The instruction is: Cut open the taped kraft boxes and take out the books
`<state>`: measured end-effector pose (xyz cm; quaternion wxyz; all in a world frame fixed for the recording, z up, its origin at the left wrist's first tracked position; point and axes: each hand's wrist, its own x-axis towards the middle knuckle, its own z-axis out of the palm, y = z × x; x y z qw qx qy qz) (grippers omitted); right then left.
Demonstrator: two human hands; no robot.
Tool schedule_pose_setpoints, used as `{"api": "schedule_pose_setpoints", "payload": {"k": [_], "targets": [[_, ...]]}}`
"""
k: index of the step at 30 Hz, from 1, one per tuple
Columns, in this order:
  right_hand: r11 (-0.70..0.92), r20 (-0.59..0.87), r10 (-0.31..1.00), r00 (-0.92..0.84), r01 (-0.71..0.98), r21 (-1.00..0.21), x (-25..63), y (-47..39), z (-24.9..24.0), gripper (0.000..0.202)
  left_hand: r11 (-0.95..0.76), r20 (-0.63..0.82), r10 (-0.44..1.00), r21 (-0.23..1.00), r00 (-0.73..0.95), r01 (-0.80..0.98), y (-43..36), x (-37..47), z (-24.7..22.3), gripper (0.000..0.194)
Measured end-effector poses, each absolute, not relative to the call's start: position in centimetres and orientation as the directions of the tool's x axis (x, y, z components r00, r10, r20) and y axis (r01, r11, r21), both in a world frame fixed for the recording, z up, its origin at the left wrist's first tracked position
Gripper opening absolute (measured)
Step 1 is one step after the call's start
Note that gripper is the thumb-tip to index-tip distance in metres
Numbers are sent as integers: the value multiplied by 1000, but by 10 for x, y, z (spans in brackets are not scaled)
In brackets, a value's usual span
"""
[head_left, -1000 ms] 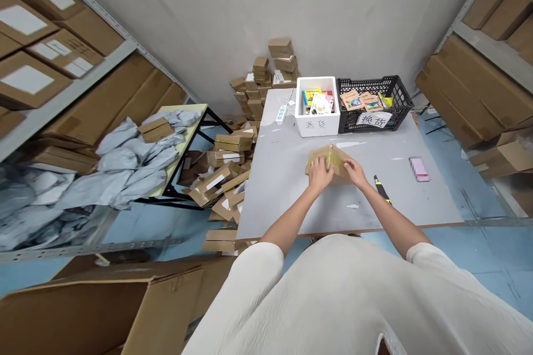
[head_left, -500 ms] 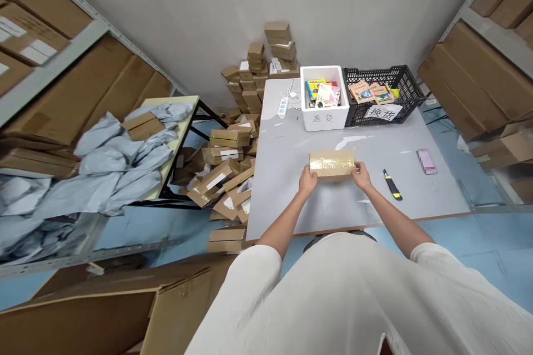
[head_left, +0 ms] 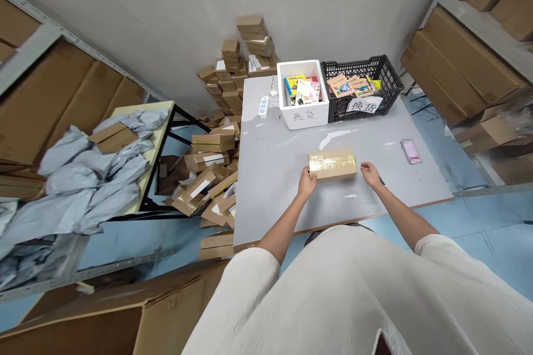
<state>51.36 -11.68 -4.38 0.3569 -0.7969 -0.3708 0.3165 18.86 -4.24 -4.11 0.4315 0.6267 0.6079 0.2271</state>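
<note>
A long cardboard box (head_left: pixel 333 164) with shiny tape along its top lies on the grey table (head_left: pixel 266 177). My left hand (head_left: pixel 307 182) grips the left end of the box. Just off the box's right end is my right hand (head_left: pixel 370 173), no longer touching it, its fingers bent; whether anything is between them is too small to tell. The utility knife is almost wholly hidden under my right wrist, with only a small part showing.
At the table's back stand a white foam box (head_left: pixel 306 116) with books and a black crate (head_left: pixel 362 113) with booklets. A power strip (head_left: pixel 264 107) lies left of them, a pink phone-like item (head_left: pixel 411 151) at right. Boxes (head_left: pixel 204 183) heap up left of the table.
My right hand has let go of the box's right end and moved right, over the utility knife. The view has turned, so the surroundings appear shifted left.
</note>
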Motion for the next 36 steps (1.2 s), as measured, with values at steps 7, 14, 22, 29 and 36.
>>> {"api": "schedule_pose_setpoints", "payload": {"k": [7,14,22,29,36], "targets": [[-750,-407,659,632,520,-408,586,-154,-85,37,142,-238,966,822,106,552,-53,194,-47,51],[-697,-456,697,553,671,-252,597,-167,-111,53,74,-112,994,723,11,687,-61,196,-34,53],[-693,-477,709,520,639,-334,602,-169,-109,56,-81,-70,990,432,122,898,-72,211,-5,30],[-721,-506,641,576,227,-655,609,-143,-66,30,-302,-43,932,455,360,838,-79,220,5,50],[-331,-211,917,338,350,-876,569,-85,15,56,-346,-13,910,528,415,775,-88,221,-2,68]]}}
